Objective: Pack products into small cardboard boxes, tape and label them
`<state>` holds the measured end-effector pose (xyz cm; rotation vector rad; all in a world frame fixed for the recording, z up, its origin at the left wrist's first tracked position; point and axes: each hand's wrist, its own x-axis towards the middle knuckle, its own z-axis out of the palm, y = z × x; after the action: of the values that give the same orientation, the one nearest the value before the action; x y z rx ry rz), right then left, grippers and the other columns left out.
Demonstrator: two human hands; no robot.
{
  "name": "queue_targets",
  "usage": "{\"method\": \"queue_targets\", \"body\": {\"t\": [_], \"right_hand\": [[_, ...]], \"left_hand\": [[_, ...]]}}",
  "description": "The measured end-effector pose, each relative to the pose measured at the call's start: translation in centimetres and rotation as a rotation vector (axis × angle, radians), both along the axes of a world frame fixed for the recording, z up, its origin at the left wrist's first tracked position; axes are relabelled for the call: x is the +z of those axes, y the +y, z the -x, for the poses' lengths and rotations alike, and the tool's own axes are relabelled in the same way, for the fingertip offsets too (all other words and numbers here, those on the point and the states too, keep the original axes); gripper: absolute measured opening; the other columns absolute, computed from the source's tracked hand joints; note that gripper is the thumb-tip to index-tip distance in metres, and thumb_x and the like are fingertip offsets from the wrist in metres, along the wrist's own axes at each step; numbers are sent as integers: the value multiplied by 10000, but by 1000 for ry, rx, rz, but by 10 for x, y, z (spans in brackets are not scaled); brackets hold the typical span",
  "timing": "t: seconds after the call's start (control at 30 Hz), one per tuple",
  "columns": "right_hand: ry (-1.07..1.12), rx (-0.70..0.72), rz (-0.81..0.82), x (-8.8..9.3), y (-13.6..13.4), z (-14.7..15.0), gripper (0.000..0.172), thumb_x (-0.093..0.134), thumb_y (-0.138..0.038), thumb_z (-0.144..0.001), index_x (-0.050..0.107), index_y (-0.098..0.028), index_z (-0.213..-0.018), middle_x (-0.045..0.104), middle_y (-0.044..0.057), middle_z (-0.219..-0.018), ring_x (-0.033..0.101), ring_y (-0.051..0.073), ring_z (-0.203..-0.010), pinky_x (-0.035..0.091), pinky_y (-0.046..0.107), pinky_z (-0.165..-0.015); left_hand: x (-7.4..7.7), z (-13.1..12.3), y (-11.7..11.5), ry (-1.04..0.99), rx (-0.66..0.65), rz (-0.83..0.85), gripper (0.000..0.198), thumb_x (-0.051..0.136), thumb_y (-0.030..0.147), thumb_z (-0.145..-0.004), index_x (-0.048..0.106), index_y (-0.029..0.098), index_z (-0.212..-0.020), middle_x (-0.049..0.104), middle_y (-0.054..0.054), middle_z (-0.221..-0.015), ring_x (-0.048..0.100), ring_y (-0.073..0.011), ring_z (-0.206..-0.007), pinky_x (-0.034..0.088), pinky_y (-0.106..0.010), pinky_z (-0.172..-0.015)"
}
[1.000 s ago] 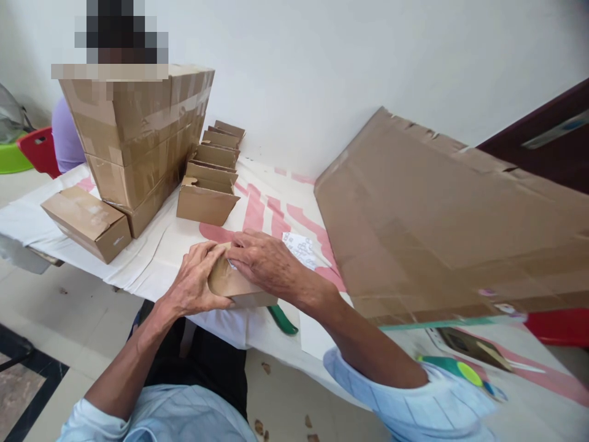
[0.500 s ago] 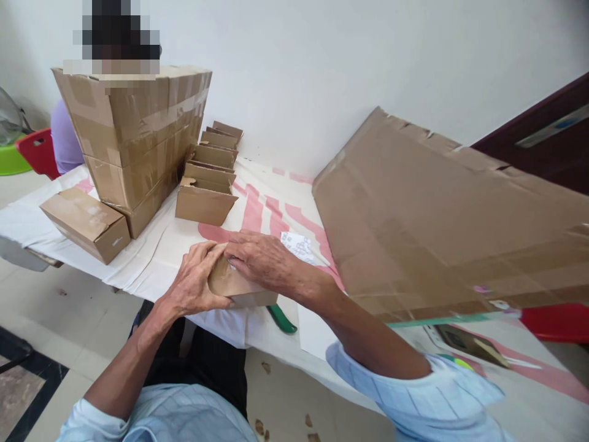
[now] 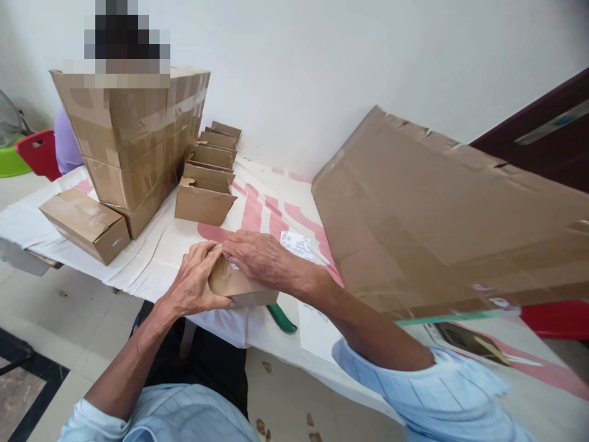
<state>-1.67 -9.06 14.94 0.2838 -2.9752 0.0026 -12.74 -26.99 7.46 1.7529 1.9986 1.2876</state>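
A small brown cardboard box lies near the table's front edge, its near side facing me. My left hand is closed around its left end, with the thumb along the near side and the fingers over the top. My right hand lies over the box top with its fingers bent and pressed together near my left fingertips. A small pale patch shows under those fingers; what they hold, if anything, is hidden. Beside the box's right end, partly under it, is a green curved handle.
Open small boxes stand in a row behind. Left are a closed box and a taped carton stack, with a person behind it. A large carton fills the right. Paper and a phone lie on the tablecloth.
My right fingers have shifted slightly left on the box top, toward my left hand. My left hand keeps its hold on the box. The person behind the stack has moved slightly right.
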Motion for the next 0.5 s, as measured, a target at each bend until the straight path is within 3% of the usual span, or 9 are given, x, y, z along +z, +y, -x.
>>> {"method": "queue_targets", "body": {"t": [0.17,0.33,0.5], "right_hand": [[57,19,148,7,-4,-6,244,439,-88,-1017,624,-206,-910,675,55,-890,630,202,-874,522,343,-839],[175,-83,473,27,-11,-24,185,448,-172,-1042,547,-228,-896,632,25,-906,603,165,-806,494,297,-749],[431,-245,582,29,6,-57,121,526,-216,-1018,537,-238,-899,600,2,-856,574,163,-769,470,300,-730]], "left_hand": [[-1,0,-1,8,5,-5,1126,954,379,-615,425,307,-1606,471,-167,-1538,412,-444,-1450,383,-650,-1191],[-2,1,-3,7,19,-22,1125,970,396,-606,443,310,-1596,479,-165,-1522,430,-445,-1437,389,-659,-1193],[-5,15,-11,20,8,-27,1097,972,392,-634,447,272,-1590,467,-178,-1548,439,-434,-1462,398,-623,-1227]]}}
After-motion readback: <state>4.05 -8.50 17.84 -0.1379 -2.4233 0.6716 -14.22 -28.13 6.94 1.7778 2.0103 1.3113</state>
